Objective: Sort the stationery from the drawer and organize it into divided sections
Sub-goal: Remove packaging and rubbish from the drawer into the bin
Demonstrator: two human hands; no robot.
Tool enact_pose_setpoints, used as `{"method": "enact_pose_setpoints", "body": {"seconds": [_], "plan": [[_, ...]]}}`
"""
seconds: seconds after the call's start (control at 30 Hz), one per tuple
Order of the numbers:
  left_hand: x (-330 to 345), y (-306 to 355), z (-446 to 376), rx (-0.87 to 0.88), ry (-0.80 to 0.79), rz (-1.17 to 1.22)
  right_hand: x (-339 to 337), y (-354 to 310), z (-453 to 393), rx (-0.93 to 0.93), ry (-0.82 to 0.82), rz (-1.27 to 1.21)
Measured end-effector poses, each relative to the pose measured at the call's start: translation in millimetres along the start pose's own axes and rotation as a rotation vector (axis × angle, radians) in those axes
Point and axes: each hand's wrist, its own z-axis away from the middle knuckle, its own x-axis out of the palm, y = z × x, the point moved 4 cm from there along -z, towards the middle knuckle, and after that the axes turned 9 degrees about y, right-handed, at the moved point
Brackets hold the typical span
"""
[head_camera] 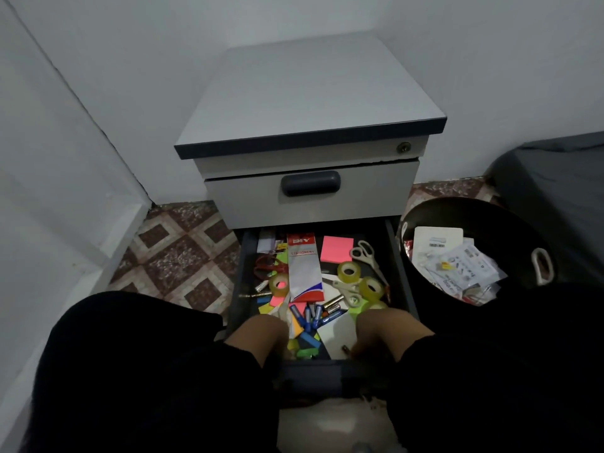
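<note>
Both forearms reach into the open drawer (394,256) near its front edge; left hand (261,335) and right hand (376,335) are shadowed, grip unclear. Stationery lies jumbled: tape rolls (349,272), scissors (366,256), markers (307,317). Suggest lifting like items together, bulky rolls first.

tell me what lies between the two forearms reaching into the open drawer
In the head view, between the left forearm and right forearm lie blue marker pens, small batteries, coloured sticky notes and a white card.
</note>
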Motion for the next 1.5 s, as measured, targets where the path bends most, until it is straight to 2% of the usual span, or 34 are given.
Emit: {"method": "enact_pose_setpoints", "body": {"seconds": [0.27,0.33,0.57,0.7,0.8,1.03,1.1,1.17,1.23,1.3,1.4,1.5], "plan": [[5.9,12.9,-10.6,0.068,0.049,0.214,8.2,-23.8,-8.3,-0.097,0.178,0.105],[4.9,9.7,-16.0,0.046,0.043,0.346,7.4,-25.1,-11.1,-0.098,0.181,0.079],[2.2,0.6,-23.9,-0.008,0.019,0.576,-8.8,-14.2,-17.6,-0.063,0.292,-0.153],[-1.8,-0.6,-26.7,-0.001,0.014,0.664,-9.3,-14.2,-22.6,-0.103,0.356,-0.369],[-5.1,-2.0,-29.1,-0.028,0.067,0.778,-4.3,-21.3,-28.3,-0.124,0.312,-0.542],[-19.1,-13.6,-34.2,-0.094,0.208,0.971,-1.8,-24.4,-39.5,-0.073,0.407,-0.607],[-29.5,-24.5,-38.5,-0.121,0.366,0.921,-4.7,-20.0,-41.9,-0.036,0.451,-0.676],[-43.0,-38.4,-41.9,-0.142,0.581,0.730,-8.1,-14.9,-43.7,-0.003,0.490,-0.729],[-53.5,-46.7,-43.5,-0.146,0.705,0.565,-10.6,-10.5,-45.8,0.022,0.506,-0.781],[-57.6,-52.3,-52.5,-0.126,0.743,0.511,-11.3,-6.4,-49.0,0.048,0.511,-0.818],[-61.0,-53.7,-66.4,-0.082,0.739,0.615,-10.0,-0.1,-54.7,0.080,0.523,-0.851],[-67.8,-49.3,-76.5,-0.057,0.673,0.652,-9.1,3.7,-59.5,0.087,0.525,-0.893]]}}
